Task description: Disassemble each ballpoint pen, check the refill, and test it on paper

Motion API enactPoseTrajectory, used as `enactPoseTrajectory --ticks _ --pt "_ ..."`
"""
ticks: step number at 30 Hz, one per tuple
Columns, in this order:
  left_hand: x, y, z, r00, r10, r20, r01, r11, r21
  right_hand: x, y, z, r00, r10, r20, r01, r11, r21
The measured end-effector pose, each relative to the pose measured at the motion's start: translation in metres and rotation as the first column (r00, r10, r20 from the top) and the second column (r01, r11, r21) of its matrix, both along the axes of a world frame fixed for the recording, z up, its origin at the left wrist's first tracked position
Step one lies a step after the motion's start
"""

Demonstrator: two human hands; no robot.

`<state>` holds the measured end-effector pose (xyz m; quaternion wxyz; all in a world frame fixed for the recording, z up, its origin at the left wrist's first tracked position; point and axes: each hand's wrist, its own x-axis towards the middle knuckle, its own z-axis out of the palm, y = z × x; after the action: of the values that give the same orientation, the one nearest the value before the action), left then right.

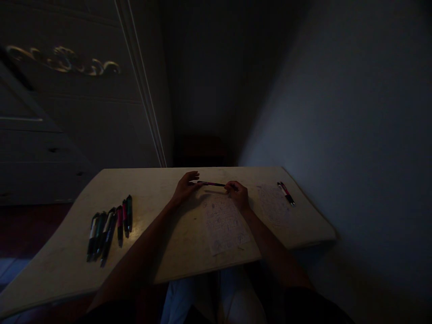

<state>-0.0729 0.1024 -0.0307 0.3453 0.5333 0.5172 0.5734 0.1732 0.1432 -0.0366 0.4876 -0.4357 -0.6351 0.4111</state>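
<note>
Beside written papers (pixel 224 227), well right of grouped pens (pixel 108 236), hands (pixel 238 194) (pixel 184 188) span a pen (pixel 216 184): right pinching, left unclear.

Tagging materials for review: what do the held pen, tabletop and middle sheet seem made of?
Held pen: probably smooth plastic, from its slim two-tone barrel. Tabletop: painted wood or laminate, unclear; pale with a soft sheen. Middle sheet: likely matte paper, thin, written on.

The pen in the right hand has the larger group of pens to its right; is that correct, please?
The side is wrong: the head view shows the larger group of pens to the left of the pen in the right hand.
</note>
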Motion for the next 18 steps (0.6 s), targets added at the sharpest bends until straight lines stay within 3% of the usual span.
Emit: enactPoseTrajectory --ticks 3,8,15,18 --pt "0.0 -0.002 0.001 0.993 0.049 -0.106 -0.053 0.998 -0.043 0.001 -0.001 0.003 1.0 -0.003 0.0 0.003 1.0 0.013" --pt "0.001 -0.007 0.007 0.978 -0.029 -0.207 0.006 0.994 -0.109 0.0 -0.001 0.006 1.0 -0.008 0.004 0.008 0.999 0.052" --pt "0.0 -0.002 -0.001 0.984 -0.172 0.056 0.172 0.985 -0.002 0.0 0.001 0.001 1.0 -0.024 0.0 0.024 0.998 0.063" --pt "0.004 -0.001 -0.003 0.987 -0.142 0.079 0.141 0.99 0.011 0.0 0.001 -0.001 1.0 -0.014 -0.002 0.014 0.998 0.059"
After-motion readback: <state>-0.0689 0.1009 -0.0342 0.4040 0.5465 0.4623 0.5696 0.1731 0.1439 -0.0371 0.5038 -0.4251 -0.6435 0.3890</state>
